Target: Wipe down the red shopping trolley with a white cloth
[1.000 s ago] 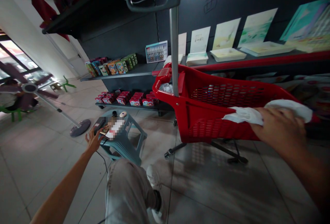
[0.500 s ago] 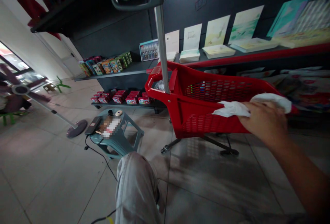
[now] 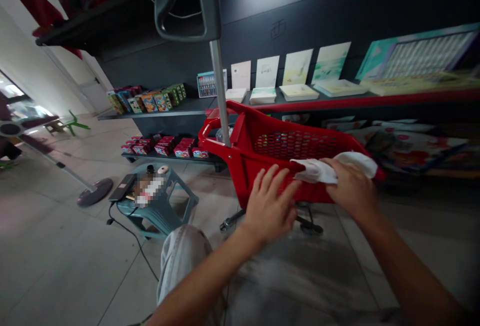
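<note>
A red plastic shopping cart (image 3: 258,158) stands on the tiled floor in front of me, with a grey pole rising from its front. My right hand (image 3: 350,186) presses a white cloth (image 3: 318,170) onto the cart's near rim, fingers closed on it. My left hand (image 3: 270,206) hovers open against the cart's near side wall, fingers spread, just left of the cloth. My knee in light trousers (image 3: 183,256) shows at the bottom.
A teal plastic stool (image 3: 165,203) with a phone and small items stands to the left, a black cable trailing from it. A standing fan (image 3: 86,193) is further left. Dark shelves (image 3: 195,103) with boxes and books line the wall behind the cart.
My left hand left the stool, went out of view, and now has come up to the cart's side. My right hand with the cloth slid left along the rim.
</note>
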Tool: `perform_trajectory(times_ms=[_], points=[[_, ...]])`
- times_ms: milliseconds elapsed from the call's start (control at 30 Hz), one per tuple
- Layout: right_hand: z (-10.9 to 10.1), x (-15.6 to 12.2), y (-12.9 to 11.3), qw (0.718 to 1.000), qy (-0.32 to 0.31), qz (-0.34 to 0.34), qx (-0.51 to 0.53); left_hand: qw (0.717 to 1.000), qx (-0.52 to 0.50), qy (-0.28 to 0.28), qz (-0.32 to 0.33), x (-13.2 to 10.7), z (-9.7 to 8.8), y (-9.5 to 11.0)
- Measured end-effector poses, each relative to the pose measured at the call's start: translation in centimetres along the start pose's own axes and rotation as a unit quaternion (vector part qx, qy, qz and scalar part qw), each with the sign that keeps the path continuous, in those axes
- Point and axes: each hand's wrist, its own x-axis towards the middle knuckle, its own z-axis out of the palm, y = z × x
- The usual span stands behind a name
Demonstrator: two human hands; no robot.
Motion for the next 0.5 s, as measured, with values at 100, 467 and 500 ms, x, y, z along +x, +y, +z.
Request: perform_trajectory(times_ms=[100, 467, 500], points=[[0.3, 0.0, 1.3, 0.997, 0.008, -0.011, 0.071, 0.996, 0.09, 0.0, 0.0, 3.2, 1.0, -3.4], [2.3, -2.2, 9.5, 0.958, 0.176, 0.164, 0.153, 0.985, 0.172, -0.002, -0.008, 3.9, 3.0, -7.1], [3.2, -2.4, 9.4, 0.943, 0.203, 0.205, 0.167, 0.985, 0.172, -0.003, -0.006, 4.0, 3.0, -7.0]])
